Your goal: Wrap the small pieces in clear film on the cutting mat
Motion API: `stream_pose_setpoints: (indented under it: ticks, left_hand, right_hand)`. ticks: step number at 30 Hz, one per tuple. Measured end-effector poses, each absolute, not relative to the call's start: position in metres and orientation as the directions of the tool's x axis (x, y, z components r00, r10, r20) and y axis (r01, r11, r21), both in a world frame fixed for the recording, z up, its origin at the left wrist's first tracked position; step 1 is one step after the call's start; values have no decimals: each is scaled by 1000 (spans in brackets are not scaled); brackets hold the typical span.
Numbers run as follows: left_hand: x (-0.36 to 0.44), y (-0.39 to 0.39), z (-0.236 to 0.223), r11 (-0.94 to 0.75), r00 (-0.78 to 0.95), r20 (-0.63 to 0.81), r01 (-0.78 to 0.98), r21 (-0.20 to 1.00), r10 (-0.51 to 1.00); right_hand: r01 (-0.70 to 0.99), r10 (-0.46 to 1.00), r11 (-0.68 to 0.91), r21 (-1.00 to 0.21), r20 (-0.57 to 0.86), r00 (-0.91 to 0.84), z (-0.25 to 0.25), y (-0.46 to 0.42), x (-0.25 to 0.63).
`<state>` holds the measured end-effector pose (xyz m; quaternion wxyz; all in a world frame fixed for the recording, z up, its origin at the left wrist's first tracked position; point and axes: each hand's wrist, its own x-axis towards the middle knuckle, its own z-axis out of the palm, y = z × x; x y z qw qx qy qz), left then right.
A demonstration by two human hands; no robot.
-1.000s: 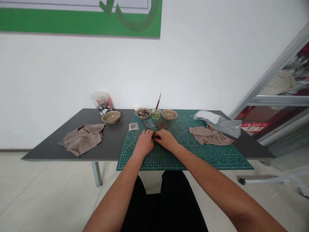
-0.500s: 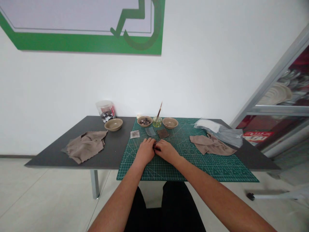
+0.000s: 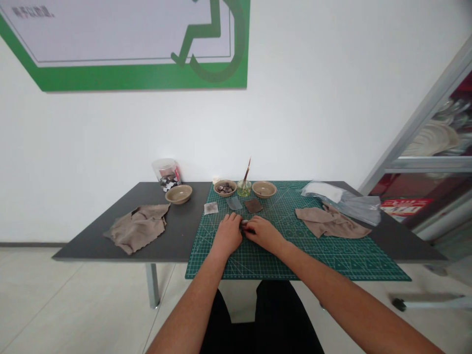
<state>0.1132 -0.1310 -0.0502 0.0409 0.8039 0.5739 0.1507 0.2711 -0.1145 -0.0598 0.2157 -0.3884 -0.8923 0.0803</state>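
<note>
Over the green cutting mat [image 3: 313, 263], my left hand [image 3: 228, 234] and my right hand [image 3: 263, 234] meet with fingers curled together. Between their fingertips is a small dark piece [image 3: 243, 226], mostly hidden, so its kind does not show. Just beyond the hands lie a whitish square [image 3: 211, 208], a greyish translucent piece [image 3: 233, 203] and a brown square [image 3: 253, 206]. Behind these stand a bowl of small dark pieces [image 3: 225, 188], a glass jar of yellowish liquid [image 3: 244, 189] with a thin brush [image 3: 247, 172] upright in it, and a second shallow bowl [image 3: 264, 190].
A brown cloth [image 3: 140, 228], another bowl [image 3: 179, 194] and a clear tub of dark and white scraps [image 3: 167, 176] sit on the dark table [image 3: 92, 246] at left. At right lie a second brown cloth [image 3: 332, 221] and a clear plastic bag [image 3: 357, 206].
The whole view has shifted slightly, so things appear a little further right and lower. Both hands stay together at the small dark piece, with slight finger movement.
</note>
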Motion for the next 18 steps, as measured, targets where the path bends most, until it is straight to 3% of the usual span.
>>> stream_pose_setpoints:
  ticks: [18]
  left_hand:
    - [116,-134,-49,-285,238,200,923,258,951]
  right_hand:
    - [696,769,640,-327,293,-569,-59,-105,282]
